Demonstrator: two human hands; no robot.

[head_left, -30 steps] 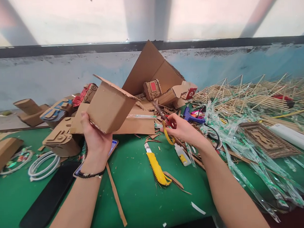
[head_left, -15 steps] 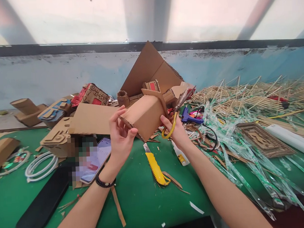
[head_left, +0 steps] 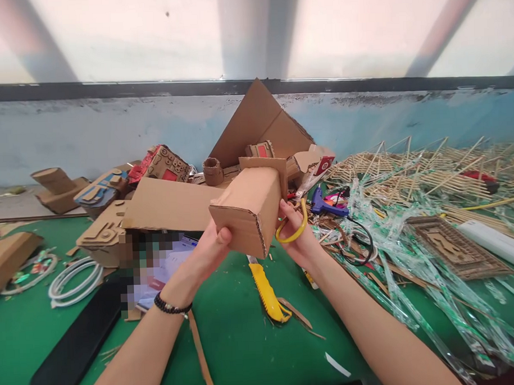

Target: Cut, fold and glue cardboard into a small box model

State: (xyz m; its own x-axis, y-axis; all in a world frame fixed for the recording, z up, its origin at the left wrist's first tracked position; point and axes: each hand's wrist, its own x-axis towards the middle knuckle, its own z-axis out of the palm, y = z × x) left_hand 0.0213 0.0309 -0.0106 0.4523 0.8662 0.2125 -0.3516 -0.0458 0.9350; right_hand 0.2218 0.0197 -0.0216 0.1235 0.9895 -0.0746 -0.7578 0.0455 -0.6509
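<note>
A brown cardboard box (head_left: 251, 195) with a wider flat flange at its far end is held up above the green table. My left hand (head_left: 210, 247) grips its near left corner, the thumb on the front face and the other fingers hidden beneath. On the right side, my right hand (head_left: 298, 230) has yellow-handled scissors (head_left: 303, 224) hooked on it, their blades pointing up and away. Its fingers also reach the box's side, partly hidden behind it. Below the box lies a yellow utility knife (head_left: 266, 290) with its blade partly covered from view.
A flat cardboard sheet (head_left: 168, 204) and a phone (head_left: 167, 268) lie to the left. A blue glue gun (head_left: 325, 204) with a black cord lies right, near tangled plastic strips (head_left: 394, 255) and bundled sticks (head_left: 383, 171). Cardboard models (head_left: 104, 231) stand at back left.
The box has been turned so its near end face now shows toward me. My left hand has shifted from its left side to underneath the near corner. The scissors stay with my right hand.
</note>
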